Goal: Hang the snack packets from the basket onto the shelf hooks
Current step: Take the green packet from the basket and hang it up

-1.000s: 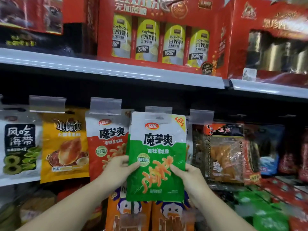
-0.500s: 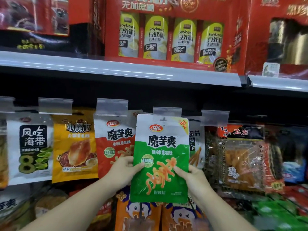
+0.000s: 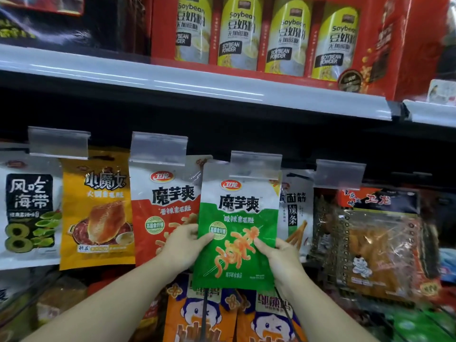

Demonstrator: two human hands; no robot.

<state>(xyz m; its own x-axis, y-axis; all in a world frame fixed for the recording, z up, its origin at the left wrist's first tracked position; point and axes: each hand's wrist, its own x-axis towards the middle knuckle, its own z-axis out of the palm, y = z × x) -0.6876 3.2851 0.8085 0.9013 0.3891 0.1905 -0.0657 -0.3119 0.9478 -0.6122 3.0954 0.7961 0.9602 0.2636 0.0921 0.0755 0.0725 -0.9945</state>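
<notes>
A green and white snack packet (image 3: 238, 225) is held up against the hook row, its top edge tucked behind a clear plastic label holder (image 3: 255, 165). My left hand (image 3: 183, 245) grips its left edge, thumb on the front. My right hand (image 3: 281, 257) grips its right edge the same way. The hook itself is hidden behind the holder and the packet. No basket shows in this view.
A red packet (image 3: 160, 208), a yellow one (image 3: 97, 208) and a white kelp one (image 3: 29, 208) hang to the left. White and clear packets (image 3: 377, 245) hang to the right. Orange packets (image 3: 197, 317) hang below. Soybean powder boxes (image 3: 266, 35) stand on the shelf (image 3: 172, 80) above.
Both hands have raised the green packet a little, so its top now sits behind the label holder. The camera has come closer to the shelf.
</notes>
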